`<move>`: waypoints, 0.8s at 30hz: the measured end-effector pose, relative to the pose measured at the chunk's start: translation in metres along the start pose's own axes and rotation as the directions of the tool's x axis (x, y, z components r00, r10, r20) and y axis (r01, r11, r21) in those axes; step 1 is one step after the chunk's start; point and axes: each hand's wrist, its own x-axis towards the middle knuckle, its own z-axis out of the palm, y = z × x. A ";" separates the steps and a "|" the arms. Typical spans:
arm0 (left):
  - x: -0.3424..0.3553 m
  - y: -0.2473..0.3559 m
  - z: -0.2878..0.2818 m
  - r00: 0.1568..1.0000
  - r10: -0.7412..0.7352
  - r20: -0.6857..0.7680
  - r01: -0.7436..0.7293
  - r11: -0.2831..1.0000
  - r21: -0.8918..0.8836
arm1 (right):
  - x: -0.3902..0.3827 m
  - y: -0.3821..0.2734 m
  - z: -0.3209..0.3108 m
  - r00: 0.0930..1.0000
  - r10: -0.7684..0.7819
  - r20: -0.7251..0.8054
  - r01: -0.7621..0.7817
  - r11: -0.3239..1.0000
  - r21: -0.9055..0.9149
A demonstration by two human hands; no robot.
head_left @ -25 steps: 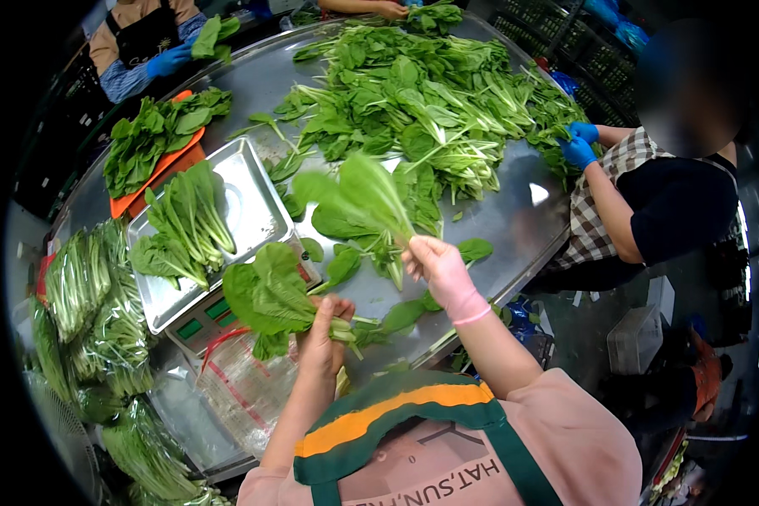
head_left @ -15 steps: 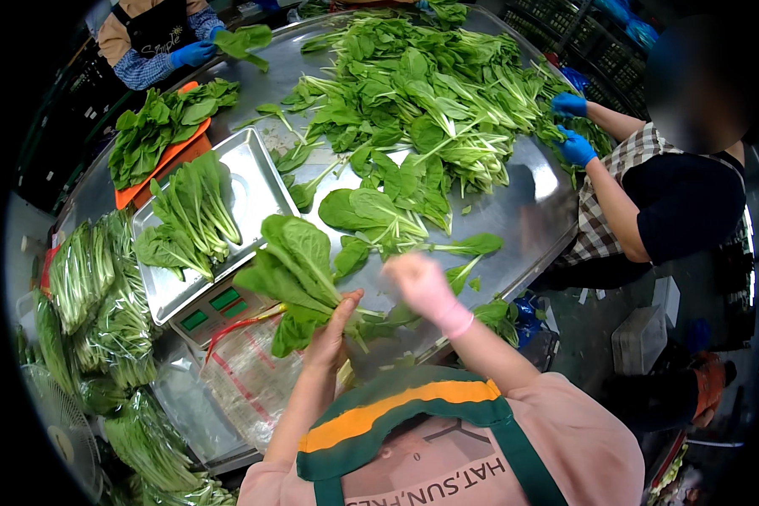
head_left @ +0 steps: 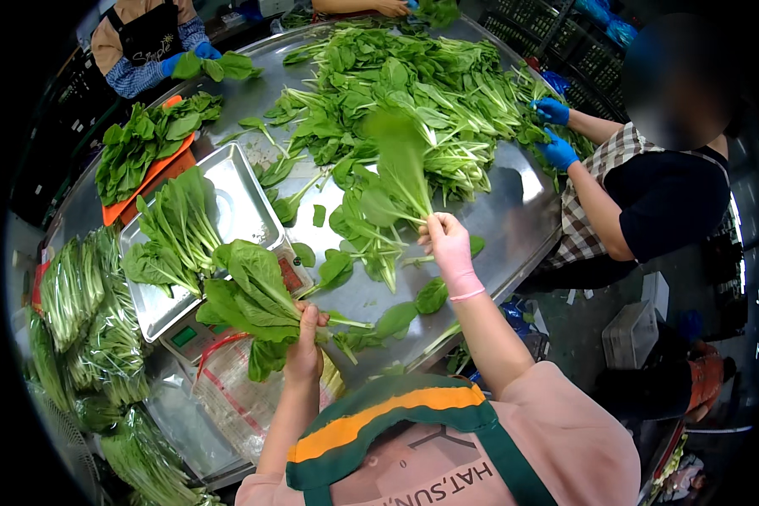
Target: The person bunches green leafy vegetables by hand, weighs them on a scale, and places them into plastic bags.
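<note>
A leafy bunch (head_left: 253, 291), gathered in the left hand (head_left: 309, 346), shows near the close edge of the metal tray (head_left: 243, 198), overlapping that edge in this view; whether the two touch cannot be told. Its broad, veined green leaves overlap and fan out to the left, one drooping below the rest, while slim pale stems poke out to the right.

A single leafy sprig (head_left: 406, 173), pinched at its stem end by the right hand (head_left: 449, 244), is well to the right of the tray. It stands tilted, stem down, its light-green leaves spreading upward, the top blurred.
</note>
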 end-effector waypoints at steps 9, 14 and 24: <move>0.005 -0.007 0.010 0.927 -0.374 0.014 0.362 0.885 -0.294 | -0.082 -0.011 0.029 0.758 0.075 0.647 -0.503 0.699 0.508; 0.010 -0.023 -0.001 0.848 -0.482 0.220 0.527 0.812 -0.253 | -0.125 0.008 0.043 0.503 0.319 0.803 -0.649 0.753 0.107; 0.001 -0.019 0.013 0.942 -0.333 -0.036 0.330 0.941 -0.075 | -0.131 -0.016 0.053 0.849 0.164 0.502 -0.063 0.975 -0.212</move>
